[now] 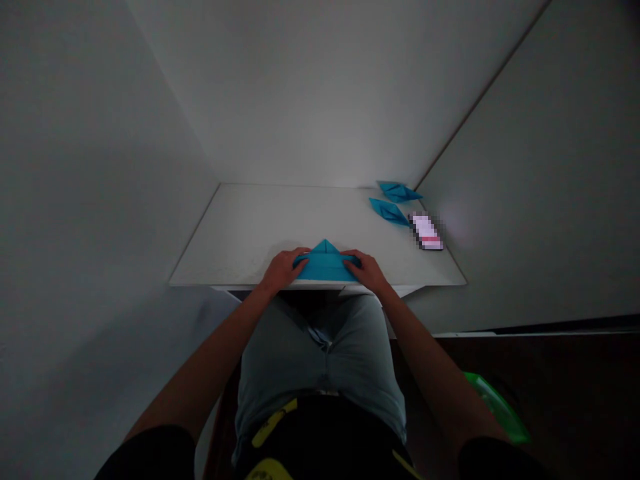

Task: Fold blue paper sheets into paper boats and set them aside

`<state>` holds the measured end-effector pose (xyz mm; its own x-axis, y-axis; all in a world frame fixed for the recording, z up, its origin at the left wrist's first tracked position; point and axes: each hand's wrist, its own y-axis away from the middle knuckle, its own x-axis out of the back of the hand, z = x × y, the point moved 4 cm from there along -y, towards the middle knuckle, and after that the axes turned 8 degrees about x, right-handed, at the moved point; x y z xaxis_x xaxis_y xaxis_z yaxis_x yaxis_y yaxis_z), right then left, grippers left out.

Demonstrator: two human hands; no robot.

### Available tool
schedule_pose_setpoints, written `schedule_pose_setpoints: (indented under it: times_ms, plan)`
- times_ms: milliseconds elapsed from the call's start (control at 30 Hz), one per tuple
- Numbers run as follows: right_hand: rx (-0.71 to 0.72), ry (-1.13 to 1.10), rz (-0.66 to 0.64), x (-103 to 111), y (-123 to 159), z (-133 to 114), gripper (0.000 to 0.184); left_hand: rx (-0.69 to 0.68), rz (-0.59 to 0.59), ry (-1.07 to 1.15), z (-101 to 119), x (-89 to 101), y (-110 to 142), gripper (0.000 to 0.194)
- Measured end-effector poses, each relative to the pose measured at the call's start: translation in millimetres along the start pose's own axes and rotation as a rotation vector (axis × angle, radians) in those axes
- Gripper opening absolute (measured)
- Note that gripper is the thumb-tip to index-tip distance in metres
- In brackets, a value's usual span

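Observation:
A partly folded sheet of blue paper [327,268] lies at the front edge of the white table, its pointed top facing away from me and a flat band along its lower part. My left hand [284,270] pinches its left end between thumb and fingers. At the right end, my right hand [366,270] grips the paper the same way, thumb on top. Some of the fingertips are hidden behind the paper.
Two folded blue paper boats, one farther back [399,192] and one nearer [390,211], rest at the table's back right. Beside them lies a lit phone [426,231]. Walls enclose the table [260,220] on three sides. A green object [497,407] is low on the right.

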<state>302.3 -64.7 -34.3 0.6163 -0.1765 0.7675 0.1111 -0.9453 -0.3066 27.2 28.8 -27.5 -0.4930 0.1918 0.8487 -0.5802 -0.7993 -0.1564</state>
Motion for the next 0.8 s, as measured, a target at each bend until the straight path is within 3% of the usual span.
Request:
schedule_pose_setpoints:
  times_ms: [167,300,567,667,800]
  plan:
    - [0.07,0.029,0.089,-3,0,-5,0.043,-0.08,0.066,-0.047,12,0.4,0,0.052]
    - [0.05,0.239,0.09,-4,4,-11,0.034,-0.138,0.038,-0.181,26,-5.1,1,0.052]
    - [0.181,0.328,-0.13,-27,6,-37,0.051,-0.199,-0.093,-0.315,61,-25.0,12,0.054]
    - [0.207,0.315,-0.117,-31,12,-42,0.051,-0.154,-0.057,-0.314,62,-31.0,27,0.059]
    - [0.209,0.306,-0.093,-22,26,-35,0.056,-0.133,-0.015,-0.3,50,-29.1,44,0.075]
